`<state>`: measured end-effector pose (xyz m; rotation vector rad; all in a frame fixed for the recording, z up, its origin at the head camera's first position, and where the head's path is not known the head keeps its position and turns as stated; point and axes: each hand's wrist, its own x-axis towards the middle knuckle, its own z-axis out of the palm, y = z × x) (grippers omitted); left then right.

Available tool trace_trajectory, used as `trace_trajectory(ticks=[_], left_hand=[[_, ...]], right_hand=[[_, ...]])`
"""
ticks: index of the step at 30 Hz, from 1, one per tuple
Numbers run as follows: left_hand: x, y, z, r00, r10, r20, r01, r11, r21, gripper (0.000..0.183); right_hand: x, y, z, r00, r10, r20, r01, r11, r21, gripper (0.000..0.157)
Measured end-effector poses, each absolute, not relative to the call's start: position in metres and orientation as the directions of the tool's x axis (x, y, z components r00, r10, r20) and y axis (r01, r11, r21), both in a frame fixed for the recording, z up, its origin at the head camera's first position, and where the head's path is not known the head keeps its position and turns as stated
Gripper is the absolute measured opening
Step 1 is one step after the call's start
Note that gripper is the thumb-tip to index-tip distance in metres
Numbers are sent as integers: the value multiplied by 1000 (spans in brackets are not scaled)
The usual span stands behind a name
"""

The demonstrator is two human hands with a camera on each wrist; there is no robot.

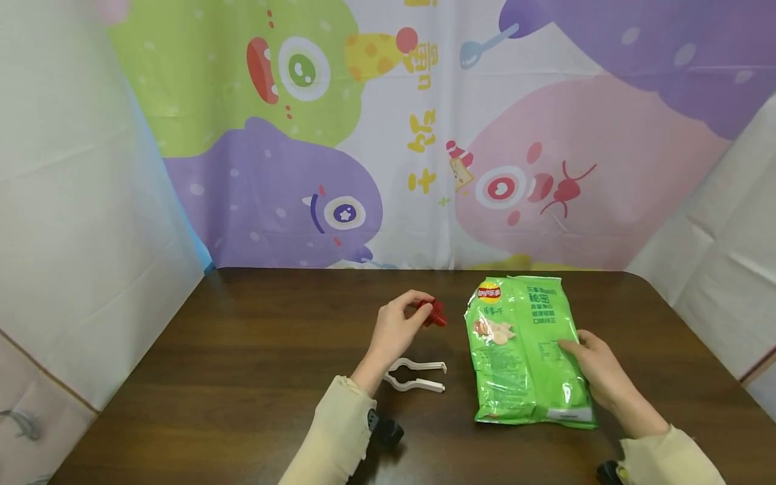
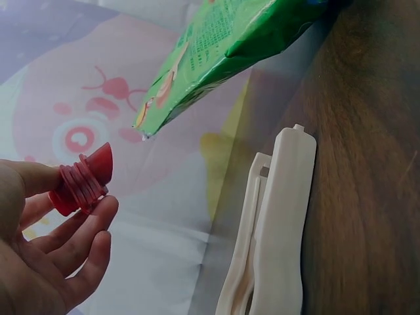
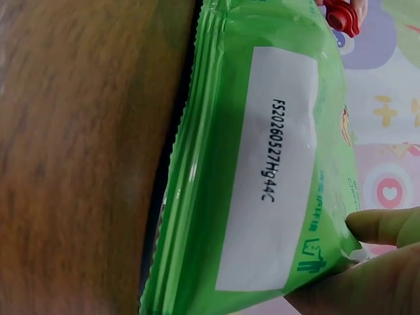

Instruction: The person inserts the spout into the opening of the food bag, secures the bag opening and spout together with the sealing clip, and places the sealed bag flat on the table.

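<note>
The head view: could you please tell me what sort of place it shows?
Probably a curtained-off indoor spot for tabletop work: a cartoon-printed curtain hangs behind a dark wood-grain table, and pale hangings flank both sides.

A dark brown table (image 1: pixel 242 417) with visible wood grain fills the near part of the scene. At its far edge hangs a white backdrop (image 1: pixel 436 242) printed with cartoon monsters turned sideways. On the left are a green monster (image 1: pixel 200 67) in a yellow spotted hat (image 1: pixel 368 57) and a purple monster (image 1: pixel 267 195) with a star in its eye. On the right are a pink monster (image 1: pixel 533 128) with a heart in its eye and a purple shape (image 1: pixel 642 47) with a pale blue spoon (image 1: pixel 485 46). Yellow characters (image 1: pixel 421 131) run in a column between the two sides. A pale left cloth (image 1: pixel 79 148) and a creased right cloth (image 1: pixel 721 229) flank the table. A blue strip (image 1: pixel 176 188) shows between the left cloth and the backdrop.
</note>
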<state>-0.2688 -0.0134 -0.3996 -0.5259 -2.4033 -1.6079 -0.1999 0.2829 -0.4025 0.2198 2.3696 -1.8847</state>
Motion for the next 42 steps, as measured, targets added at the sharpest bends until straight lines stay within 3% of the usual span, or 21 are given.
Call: trace_trajectory(ticks=[8, 19, 34, 42], left_hand=[[-267, -10, -399, -924, 175, 339, 378, 307, 873, 14], [-269, -8, -398, -917, 178, 357, 396, 291, 871, 14], [-269, -1, -396, -925, 134, 354, 378, 272, 885, 14], [-270, 7, -393, -934, 118, 338, 357, 257, 898, 15]], right_hand=[[-196, 282, -401, -986, 35, -163, 167, 229, -959, 46], [-194, 279, -396, -983, 14, -182, 180, 217, -959, 67], [-190, 276, -394, -988, -22, -150, 146, 127, -981, 58], [-191, 276, -395, -991, -37, -130, 125, 129, -984, 75]])
